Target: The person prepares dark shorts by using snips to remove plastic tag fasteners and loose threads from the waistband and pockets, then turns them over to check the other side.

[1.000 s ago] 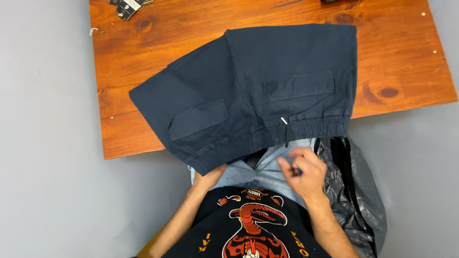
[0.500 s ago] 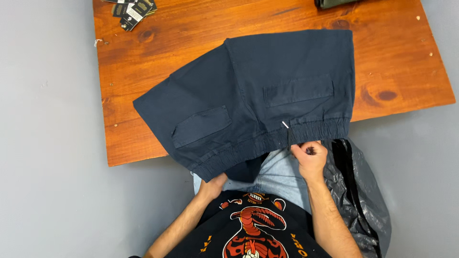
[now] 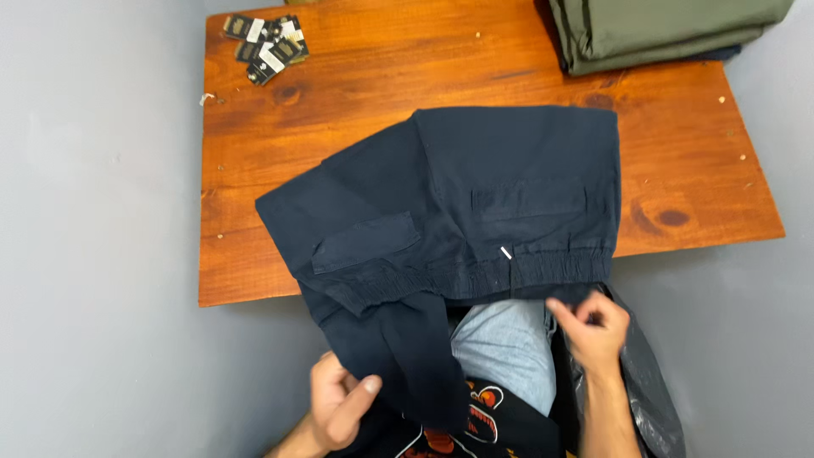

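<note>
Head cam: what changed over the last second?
The left hand has taken hold of a hanging part of the navy trousers, pinching it below the table edge. The right hand moved up to the waistband. The trousers stay spread on the table.

Looks like a small garment workshop or packing spot: plain wooden table (image 3: pixel 356 102) on a grey floor, a stack of folded olive trousers (image 3: pixel 661 30) at one corner, and a pile of loose hang tags (image 3: pixel 264 49) (unattached ones).
</note>
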